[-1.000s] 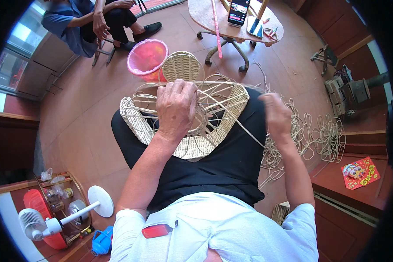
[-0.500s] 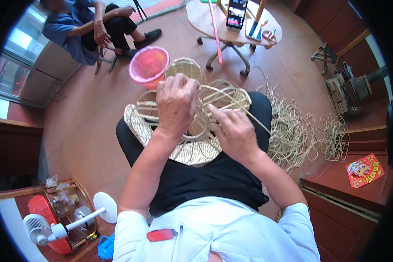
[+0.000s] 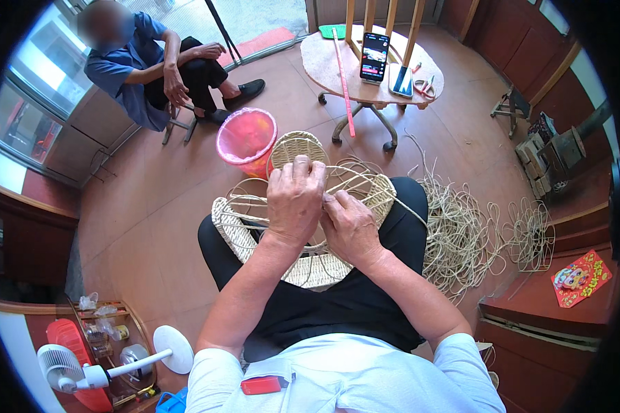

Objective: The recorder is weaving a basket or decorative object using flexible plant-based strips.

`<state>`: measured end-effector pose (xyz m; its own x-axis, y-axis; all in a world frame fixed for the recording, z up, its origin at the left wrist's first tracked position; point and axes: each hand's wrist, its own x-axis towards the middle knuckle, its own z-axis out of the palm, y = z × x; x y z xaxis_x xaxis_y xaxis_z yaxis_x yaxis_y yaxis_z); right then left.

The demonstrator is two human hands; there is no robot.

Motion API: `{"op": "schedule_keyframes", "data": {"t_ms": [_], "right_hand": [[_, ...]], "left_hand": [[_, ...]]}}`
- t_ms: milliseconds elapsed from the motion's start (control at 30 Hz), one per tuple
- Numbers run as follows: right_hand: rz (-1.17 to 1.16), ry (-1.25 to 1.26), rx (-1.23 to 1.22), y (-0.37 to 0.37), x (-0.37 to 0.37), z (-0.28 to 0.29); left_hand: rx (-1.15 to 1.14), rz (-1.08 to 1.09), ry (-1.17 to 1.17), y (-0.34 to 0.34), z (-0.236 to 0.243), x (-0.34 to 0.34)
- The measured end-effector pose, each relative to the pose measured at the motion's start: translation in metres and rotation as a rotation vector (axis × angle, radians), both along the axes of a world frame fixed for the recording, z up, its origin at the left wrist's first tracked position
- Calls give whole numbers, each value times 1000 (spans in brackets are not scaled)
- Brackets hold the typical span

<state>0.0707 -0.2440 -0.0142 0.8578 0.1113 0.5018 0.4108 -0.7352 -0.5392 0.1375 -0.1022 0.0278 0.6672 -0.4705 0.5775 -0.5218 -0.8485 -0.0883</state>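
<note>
A woven straw-cord basket (image 3: 317, 273), its sides flaring and loose cords looping out of it, rests on my lap between my knees. My left hand (image 3: 295, 203) is closed over its middle, with the back of the hand hiding what the fingers grip. Close against it, my right hand (image 3: 353, 227) has thumb and fingers pinched together at the cords. A pale cord (image 3: 410, 206) runs from the weave over my right knee. Beyond my left hand stands a round woven piece (image 3: 300, 148).
A pink lined bin (image 3: 248, 134) stands ahead on the left, near a seated person (image 3: 134, 69). The wheeled round table (image 3: 324, 58) holds a phone (image 3: 374, 58), scissors (image 3: 425, 86) and a red stick (image 3: 344, 89). Tangled cord (image 3: 461, 234) heaps on the right floor; a white fan (image 3: 83, 375) is lower left.
My right hand has moved in against my left hand, its fingers now pinched closer together. The whole scene sits lower in view, as my head has tilted up slightly.
</note>
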Motion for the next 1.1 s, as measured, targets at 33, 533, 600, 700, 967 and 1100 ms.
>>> {"op": "schedule_keyframes", "data": {"t_ms": [33, 533, 600, 700, 967, 1100], "right_hand": [[2, 4, 14, 0, 0, 0], [-25, -19, 78, 4, 0, -5], [-25, -27, 81, 4, 0, -5], [-32, -34, 55, 4, 1, -6], [-22, -77, 60, 1, 1, -5], [-5, -59, 56, -1, 1, -11]], "left_hand": [[27, 31, 18, -1, -1, -2], [97, 63, 38, -6, -2, -8], [65, 71, 60, -7, -4, -8], [68, 84, 114, -8, -5, -8], [-77, -3, 242, -3, -11, -2], [-266, -130, 233, 4, -24, 0]]}}
